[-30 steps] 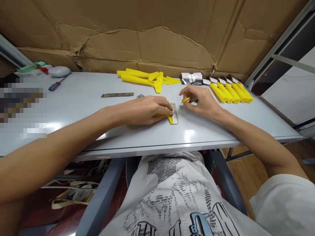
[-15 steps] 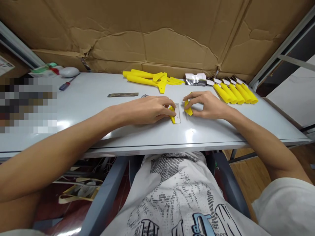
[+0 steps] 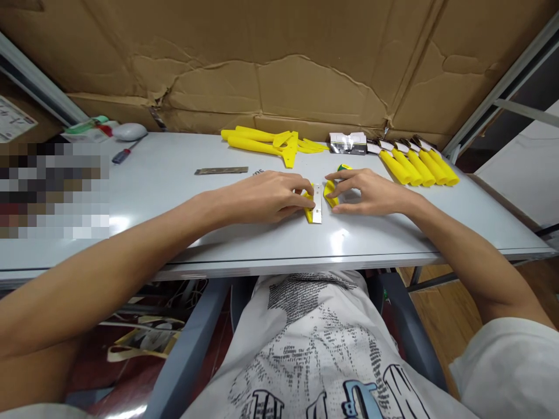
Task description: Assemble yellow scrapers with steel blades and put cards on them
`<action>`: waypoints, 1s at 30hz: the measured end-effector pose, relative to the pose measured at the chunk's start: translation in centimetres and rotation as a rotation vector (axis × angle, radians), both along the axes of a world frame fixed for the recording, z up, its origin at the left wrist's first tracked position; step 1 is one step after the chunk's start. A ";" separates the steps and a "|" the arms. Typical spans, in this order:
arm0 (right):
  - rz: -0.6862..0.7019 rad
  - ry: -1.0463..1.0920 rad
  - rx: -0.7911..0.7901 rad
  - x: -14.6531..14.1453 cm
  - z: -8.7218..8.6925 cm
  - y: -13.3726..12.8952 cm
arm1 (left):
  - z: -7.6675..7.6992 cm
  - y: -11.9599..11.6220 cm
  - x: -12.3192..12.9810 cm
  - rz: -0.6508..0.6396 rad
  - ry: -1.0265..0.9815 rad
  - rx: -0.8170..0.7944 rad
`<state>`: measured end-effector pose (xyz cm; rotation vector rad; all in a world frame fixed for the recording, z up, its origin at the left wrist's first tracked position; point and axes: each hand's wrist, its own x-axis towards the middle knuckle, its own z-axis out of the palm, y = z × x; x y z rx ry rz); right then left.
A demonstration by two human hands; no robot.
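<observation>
A flat metal blade (image 3: pixel 318 205) lies upright in the picture on the grey table, against a yellow plastic piece (image 3: pixel 310 215). My left hand (image 3: pixel 279 196) is closed on that yellow piece, with fingertips at the blade's left edge. Just right of the blade is a second yellow piece (image 3: pixel 331 194), and the fingers of my right hand (image 3: pixel 367 191) are on it, thumb apart below. Behind my right hand shows part of a green and yellow round object (image 3: pixel 345 167).
Yellow handle parts (image 3: pixel 257 144) and a clear-and-black pack (image 3: pixel 348 144) lie at the back. Several yellow-handled tools (image 3: pixel 419 166) are at the right. A metal strip (image 3: pixel 221 170), a screwdriver (image 3: pixel 122 155) and a white rounded object (image 3: pixel 129 132) lie leftward. Cardboard (image 3: pixel 279 64) stands behind.
My right thumb has come away from the second yellow piece, which has turned and sits a little nearer the blade. The green and yellow object now shows. The view has shifted slightly.
</observation>
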<state>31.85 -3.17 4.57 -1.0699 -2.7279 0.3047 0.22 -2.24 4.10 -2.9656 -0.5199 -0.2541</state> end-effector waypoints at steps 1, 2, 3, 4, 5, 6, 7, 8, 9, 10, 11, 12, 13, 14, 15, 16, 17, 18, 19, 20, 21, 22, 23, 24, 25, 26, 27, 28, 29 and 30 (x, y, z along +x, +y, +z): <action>0.009 -0.004 -0.011 0.0 -0.1 0.0 | 0.0 0.0 0.0 -0.003 -0.001 0.009; 0.024 -0.005 -0.020 0.0 -0.1 0.1 | 0.0 0.0 0.0 -0.003 0.001 0.020; 0.039 -0.004 -0.028 0.0 -0.2 0.1 | 0.0 0.0 0.0 -0.002 0.006 0.031; 0.049 -0.001 -0.031 0.0 -0.2 0.1 | 0.0 0.0 0.1 0.000 0.014 0.044; 0.055 0.003 -0.032 0.0 -0.3 0.2 | -0.1 0.0 0.1 0.000 0.023 0.059; 0.057 0.007 -0.029 0.0 -0.3 0.2 | -0.1 0.0 0.1 -0.001 0.030 0.075; 0.055 0.008 -0.029 0.0 -0.3 0.2 | -0.1 0.0 0.1 -0.002 0.037 0.090; 0.052 0.005 -0.035 0.0 -0.3 0.2 | -0.1 0.0 0.1 -0.004 0.039 0.100; 0.046 0.001 -0.047 0.0 -0.3 0.2 | -0.1 0.0 0.1 -0.005 0.039 0.106; 0.039 -0.004 -0.060 0.1 -0.3 0.2 | -0.2 0.0 0.0 -0.005 0.036 0.107; 0.029 -0.009 -0.069 0.1 -0.2 0.3 | -0.2 0.0 0.0 -0.005 0.033 0.105; 0.012 -0.011 -0.072 0.1 -0.2 0.3 | -0.2 0.0 0.0 -0.006 0.032 0.104; -0.007 -0.012 -0.070 0.1 -0.2 0.2 | -0.2 0.0 0.0 -0.008 0.033 0.103; -0.025 -0.012 -0.063 0.1 -0.2 0.2 | -0.2 0.0 0.0 -0.008 0.034 0.104; -0.040 -0.013 -0.058 0.1 -0.2 0.2 | -0.2 0.0 0.0 -0.009 0.035 0.103; -0.053 -0.014 -0.053 0.1 -0.2 0.2 | -0.2 0.0 0.1 -0.008 0.034 0.101; -0.063 -0.014 -0.052 0.1 -0.1 0.2 | -0.2 0.0 0.1 -0.006 0.032 0.096; -0.066 -0.012 -0.058 0.1 -0.2 0.2 | -0.2 0.0 0.0 -0.003 0.027 0.089; -0.061 -0.008 -0.067 0.1 -0.2 0.2 | -0.2 0.0 0.0 0.001 0.020 0.081; -0.052 -0.002 -0.079 0.2 -0.1 0.3 | -0.3 0.0 0.0 0.004 0.012 0.070; -0.041 0.006 -0.091 0.2 -0.1 0.4 | -0.3 0.1 0.0 0.006 0.001 0.060; -0.031 0.014 -0.100 0.3 -0.1 0.5 | -0.4 0.1 0.0 0.008 -0.007 0.051; -0.023 0.021 -0.106 0.4 -0.1 0.5 | -0.4 0.1 0.0 0.009 -0.009 0.045; -0.019 0.029 -0.106 0.4 -0.1 0.6 | -0.5 0.2 -0.1 0.010 -0.007 0.044; -0.019 0.036 -0.102 0.5 -0.1 0.6 | -0.5 0.2 -0.1 0.008 -0.001 0.046; -0.019 0.041 -0.095 0.5 -0.1 0.6 | -0.5 0.2 -0.1 0.005 0.003 0.050; -0.017 0.044 -0.085 0.6 -0.1 0.6 | -0.5 0.3 -0.1 -0.001 0.003 0.050; -0.016 0.045 -0.071 0.6 -0.1 0.5 | -0.5 0.3 -0.1 -0.007 -0.001 0.047; -0.015 0.047 -0.055 0.6 -0.2 0.4 | -0.5 0.3 0.0 -0.014 -0.008 0.043; -0.017 0.054 -0.039 0.5 -0.3 0.4 | -0.5 0.2 0.0 -0.019 -0.011 0.039</action>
